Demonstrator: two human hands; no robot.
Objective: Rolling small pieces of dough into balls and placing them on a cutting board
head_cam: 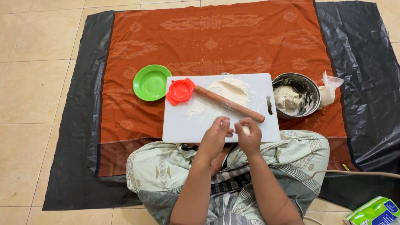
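Right, both hands are together at the near edge of the white cutting board (187, 125), working a small piece of dough (246, 130). The left hand (216, 137) is curled, fingers drawn together, its fingertips touching the right hand. The right hand (249, 135) is cupped and closed around the pale dough piece, which peeks out between the fingers just over the board's near edge, right of its middle.

Further up the board, a wooden rolling pin (229, 104) lies on a slant, one end near the board's far left corner, the other pointing toward its right edge. It rests across a flattened sheet of dough (233, 88) at the far edge of the board, with loose flour (196, 111) dusted just beside it. A red round dumpling press (180, 91) sits on the far left corner of the board, overhanging slightly. Just beside that, off the board on the orange patterned cloth (208, 37), is a green plastic plate (151, 82).

Off the right edge of the board stands a metal bowl (310, 89) holding a lump of dough (286, 99), and a clear plastic bag (329, 89) touches the bowl's right side. The cloth lies over a black plastic sheet (362, 83) spread on the tiled floor (29, 96). At the bottom right corner of the view there's a green and blue packet (375, 211).
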